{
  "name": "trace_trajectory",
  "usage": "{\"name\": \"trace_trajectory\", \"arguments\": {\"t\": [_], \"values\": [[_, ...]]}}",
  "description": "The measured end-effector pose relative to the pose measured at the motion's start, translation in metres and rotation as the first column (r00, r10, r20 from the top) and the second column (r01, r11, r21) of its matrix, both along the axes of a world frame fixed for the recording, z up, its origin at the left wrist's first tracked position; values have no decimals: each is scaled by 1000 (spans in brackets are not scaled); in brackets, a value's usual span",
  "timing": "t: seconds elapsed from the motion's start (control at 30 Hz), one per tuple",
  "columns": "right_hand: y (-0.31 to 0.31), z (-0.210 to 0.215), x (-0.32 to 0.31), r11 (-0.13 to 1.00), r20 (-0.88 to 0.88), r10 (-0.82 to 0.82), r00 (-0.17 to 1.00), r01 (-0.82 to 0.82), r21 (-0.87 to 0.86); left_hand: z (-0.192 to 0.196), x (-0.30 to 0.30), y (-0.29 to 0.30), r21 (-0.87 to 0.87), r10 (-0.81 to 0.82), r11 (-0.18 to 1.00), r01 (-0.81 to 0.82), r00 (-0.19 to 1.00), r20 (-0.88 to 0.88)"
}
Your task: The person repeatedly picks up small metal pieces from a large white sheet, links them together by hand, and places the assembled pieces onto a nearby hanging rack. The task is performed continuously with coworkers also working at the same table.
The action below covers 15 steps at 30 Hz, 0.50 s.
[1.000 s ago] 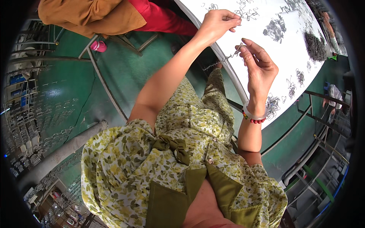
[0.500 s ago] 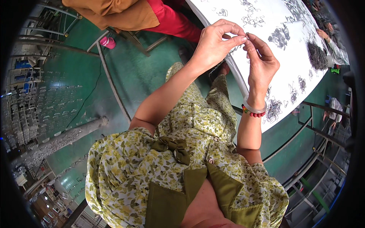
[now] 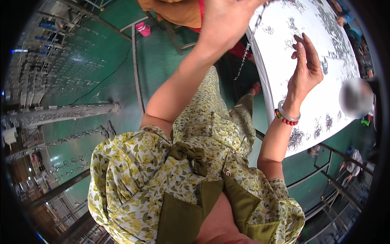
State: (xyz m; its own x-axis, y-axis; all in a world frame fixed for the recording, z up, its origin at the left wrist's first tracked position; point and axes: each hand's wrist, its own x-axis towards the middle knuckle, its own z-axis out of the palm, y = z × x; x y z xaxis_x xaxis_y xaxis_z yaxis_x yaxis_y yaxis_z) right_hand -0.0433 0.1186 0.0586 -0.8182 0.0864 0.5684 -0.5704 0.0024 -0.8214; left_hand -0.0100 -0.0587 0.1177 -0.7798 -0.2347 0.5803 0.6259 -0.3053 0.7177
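My left hand (image 3: 227, 22) is raised at the top of the view, fingers closed on a thin metal chain (image 3: 243, 61) that dangles past the edge of the white table (image 3: 325, 101). My right hand (image 3: 305, 67), with a pale bangle and a red bead bracelet on its wrist, hovers over the tabletop with fingers spread and nothing in it. Several small dark chain pieces (image 3: 295, 138) lie scattered on the white surface. My lap in a green floral dress fills the lower middle.
Another person in orange and red clothing (image 3: 183, 12) sits at the top beside the table. A pink object (image 3: 143, 28) lies on the green floor. Metal racks hung with chains (image 3: 61, 114) stand at the left. Metal rails (image 3: 337, 183) run at the lower right.
My hands were together at the table edge on a small chain. The left hand has risen with the chain hanging from it, and the right hand has let go and opened over the table.
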Motion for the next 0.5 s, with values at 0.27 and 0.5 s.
{"name": "trace_trajectory", "arguments": {"t": [0.27, 0.5], "values": [[-52, -137, -104, 559, 105, 442, 891, -365, 745, 99, 63, -44, -108, 319, 930, -352, 916, -242], [-63, -216, -178, 67, 291, 626, 723, -421, 904, 140, 123, -76, -1, 776, 552, -834, 514, -366]]}}
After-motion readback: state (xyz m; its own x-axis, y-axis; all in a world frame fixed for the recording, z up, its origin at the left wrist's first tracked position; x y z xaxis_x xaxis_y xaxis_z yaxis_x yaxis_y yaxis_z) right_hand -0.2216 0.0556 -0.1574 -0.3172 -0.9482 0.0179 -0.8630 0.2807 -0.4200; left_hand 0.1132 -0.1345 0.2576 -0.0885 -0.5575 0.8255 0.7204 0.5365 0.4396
